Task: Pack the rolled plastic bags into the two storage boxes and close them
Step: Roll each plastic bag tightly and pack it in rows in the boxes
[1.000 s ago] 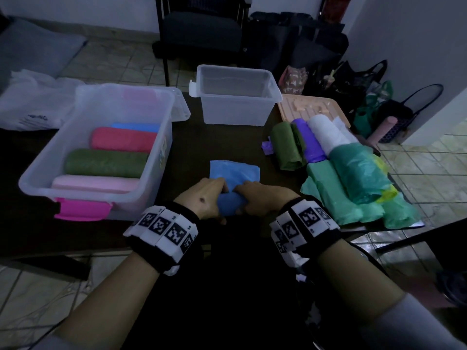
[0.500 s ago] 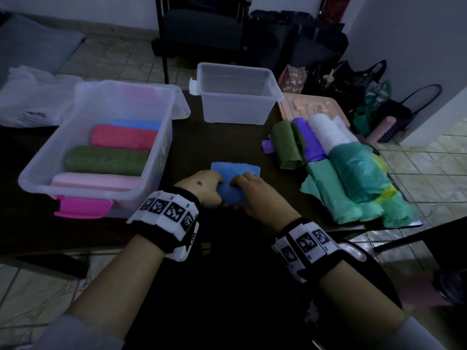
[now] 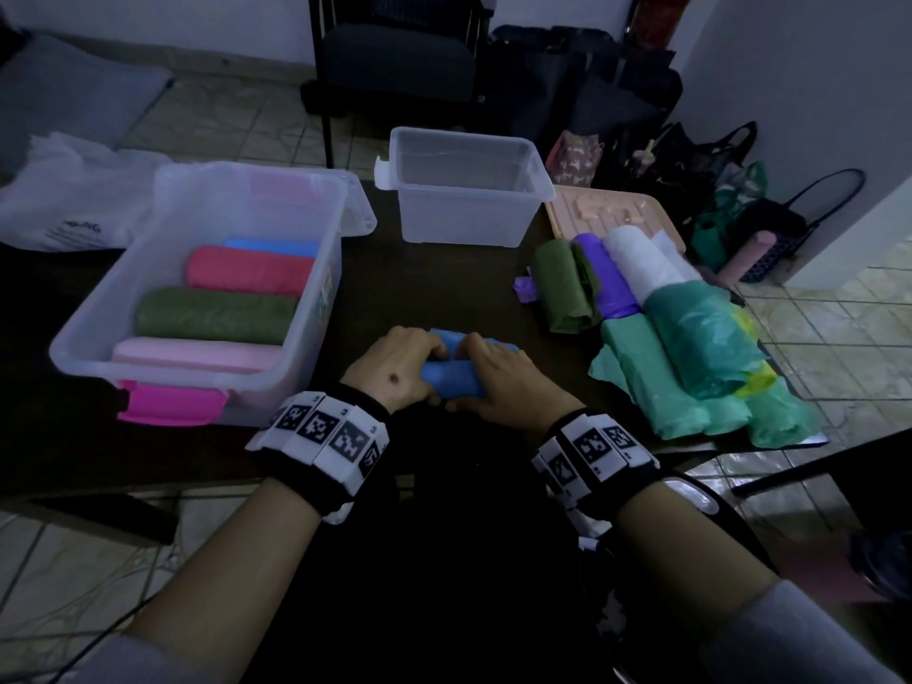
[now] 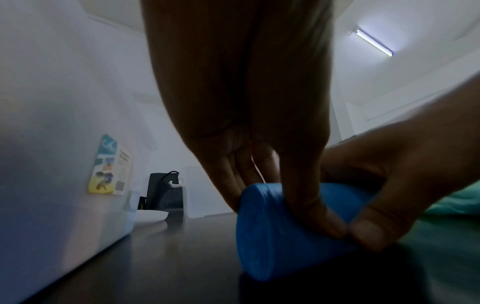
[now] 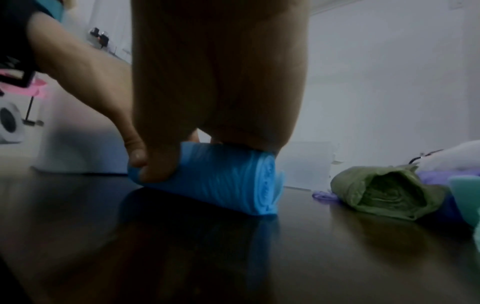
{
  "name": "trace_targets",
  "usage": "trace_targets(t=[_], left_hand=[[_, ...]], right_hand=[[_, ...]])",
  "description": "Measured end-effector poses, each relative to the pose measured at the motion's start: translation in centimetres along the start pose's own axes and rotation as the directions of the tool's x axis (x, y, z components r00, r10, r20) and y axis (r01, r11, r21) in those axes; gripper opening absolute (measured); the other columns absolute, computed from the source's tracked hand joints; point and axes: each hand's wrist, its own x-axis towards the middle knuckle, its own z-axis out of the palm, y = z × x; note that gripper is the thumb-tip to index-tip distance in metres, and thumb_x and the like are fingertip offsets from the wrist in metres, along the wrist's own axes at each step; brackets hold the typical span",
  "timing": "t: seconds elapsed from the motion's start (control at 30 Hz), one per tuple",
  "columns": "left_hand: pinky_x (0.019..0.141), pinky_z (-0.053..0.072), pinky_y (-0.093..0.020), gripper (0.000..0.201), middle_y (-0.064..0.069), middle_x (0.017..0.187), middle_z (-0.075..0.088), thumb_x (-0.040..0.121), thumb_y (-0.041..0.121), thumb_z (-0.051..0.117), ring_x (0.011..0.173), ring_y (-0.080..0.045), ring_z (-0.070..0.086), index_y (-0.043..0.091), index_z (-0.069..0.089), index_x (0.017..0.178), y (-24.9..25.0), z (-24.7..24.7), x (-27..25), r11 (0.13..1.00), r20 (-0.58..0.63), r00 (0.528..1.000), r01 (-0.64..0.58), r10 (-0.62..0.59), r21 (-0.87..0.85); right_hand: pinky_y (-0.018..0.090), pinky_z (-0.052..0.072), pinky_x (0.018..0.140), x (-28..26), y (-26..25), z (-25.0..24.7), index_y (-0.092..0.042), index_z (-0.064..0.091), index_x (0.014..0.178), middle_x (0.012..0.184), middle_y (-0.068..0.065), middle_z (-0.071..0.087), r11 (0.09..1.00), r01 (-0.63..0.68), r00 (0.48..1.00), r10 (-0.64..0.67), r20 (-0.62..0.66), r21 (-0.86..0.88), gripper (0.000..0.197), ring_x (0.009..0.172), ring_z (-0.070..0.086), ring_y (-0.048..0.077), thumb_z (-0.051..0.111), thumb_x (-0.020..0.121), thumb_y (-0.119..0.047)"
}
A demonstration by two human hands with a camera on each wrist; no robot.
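A blue plastic bag roll (image 3: 450, 377) (image 4: 270, 234) (image 5: 223, 179) lies on the dark table (image 3: 434, 288) near its front edge. My left hand (image 3: 399, 370) and right hand (image 3: 498, 382) both grip it, fingers over the top and thumbs on the near side. A large clear box (image 3: 89, 357) with a pink latch stands at the left and holds pink, dark green, red and blue rolls. A smaller clear box (image 3: 464, 224) stands behind, with nothing visible inside. Several more rolls, olive (image 3: 562, 283), purple, white and teal (image 3: 701, 348), lie at the right.
A beige lid (image 3: 607, 209) lies behind the loose rolls at the back right. A white plastic bag (image 3: 64, 209) lies at the far left. A chair and dark bags stand on the tiled floor beyond the table.
The flat part of the blue bag that lay ahead of my hands has been rolled up. Both hands have moved forward with the roll, which is now thicker.
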Motion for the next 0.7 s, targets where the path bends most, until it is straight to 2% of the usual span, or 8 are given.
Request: trace_targets(t=[0.07,0.13,0.2,0.27,0.33,0.43,0.53,0.7], left_hand=[[0.092,0.042,-0.028,0.052,-0.002,0.127,0.055,0.073,0.014,0.077,0.114,-0.019,0.054,0.021,0.059,0.121,0.1,-0.4,0.0,1.0,0.077,0.997,0.004,-0.004,-0.006],[0.088,0.041,-0.025,0.052,-0.003,0.125,0.057,0.073,0.015,0.078,0.114,-0.018,0.054,0.018,0.06,0.122,0.2,-0.5,0.1,1.0,0.11,0.994,-0.017,0.017,0.002],[0.086,0.041,-0.023,0.053,-0.004,0.125,0.057,0.073,0.015,0.078,0.114,-0.017,0.053,0.017,0.06,0.123,0.4,-0.5,0.2,0.999,0.114,0.993,-0.03,0.028,0.013],[0.087,0.042,-0.023,0.051,-0.003,0.124,0.057,0.074,0.014,0.078,0.114,-0.018,0.054,0.016,0.06,0.122,0.5,-0.6,0.2,1.0,0.13,0.991,-0.028,0.026,0.014],[0.091,0.044,-0.026,0.048,-0.002,0.122,0.057,0.074,0.014,0.077,0.113,-0.017,0.054,0.016,0.062,0.119,0.6,-0.8,0.3,1.0,0.159,0.987,-0.024,0.023,0.002],[0.091,0.047,-0.03,0.045,-0.003,0.117,0.06,0.073,0.014,0.079,0.108,-0.018,0.057,0.017,0.065,0.115,0.4,-0.7,0.5,0.999,0.175,0.984,-0.034,0.034,-0.006],[0.088,0.048,-0.028,0.047,-0.004,0.116,0.06,0.073,0.014,0.078,0.107,-0.019,0.058,0.017,0.063,0.117,0.4,-0.8,0.6,0.999,0.174,0.984,-0.036,0.036,0.0],[0.095,0.049,-0.036,0.053,-0.004,0.119,0.06,0.073,0.015,0.078,0.108,-0.02,0.058,0.018,0.06,0.123,0.5,-1.3,0.8,1.0,0.225,0.974,-0.018,0.02,-0.011]], right_hand=[[0.031,0.034,0.087,0.0,0.1,-0.6,-0.017,0.04,0.111,0.121,0.007,0.049,0.999,-0.019,0.998,0.016,0.066,0.043,0.053,0.113,0.047,0.024,0.073,0.077,-0.041],[0.036,0.037,0.094,0.0,0.3,-1.2,-0.019,0.044,0.11,0.123,0.005,0.041,1.0,-0.023,0.997,0.022,0.073,0.02,0.061,0.114,0.04,0.024,0.079,0.068,-0.045],[0.04,0.037,0.1,0.2,0.4,-1.6,-0.018,0.044,0.119,0.127,0.005,0.033,0.999,-0.026,0.997,0.027,0.072,-0.025,0.08,0.119,0.034,0.025,0.085,0.057,-0.048],[0.046,0.034,0.106,0.5,0.3,-2.1,-0.021,0.03,0.137,0.132,0.005,0.03,0.996,-0.094,0.981,0.094,0.168,-0.007,0.106,0.125,0.029,0.026,0.087,0.051,-0.047],[0.047,0.033,0.106,0.9,0.3,-2.2,-0.023,0.021,0.144,0.133,0.005,0.031,0.991,-0.131,0.958,0.137,0.253,-0.04,0.116,0.127,0.027,0.026,0.087,0.052,-0.048],[0.042,0.035,0.099,1.5,0.1,-1.9,-0.019,0.033,0.134,0.125,0.004,0.038,0.99,-0.124,0.944,0.138,0.298,-0.065,0.099,0.121,0.031,0.024,0.084,0.055,-0.052],[0.035,0.038,0.088,1.6,-0.1,-1.6,-0.021,0.045,0.116,0.105,-0.002,0.037,0.993,-0.101,0.951,0.112,0.288,-0.056,0.077,0.107,0.036,0.019,0.081,0.058,-0.056],[0.03,0.039,0.084,0.3,-0.2,-0.8,-0.017,0.046,0.121,0.107,0.0,0.042,0.999,-0.023,0.974,0.028,0.224,-0.024,0.068,0.098,0.042,0.014,0.066,0.074,-0.061]])
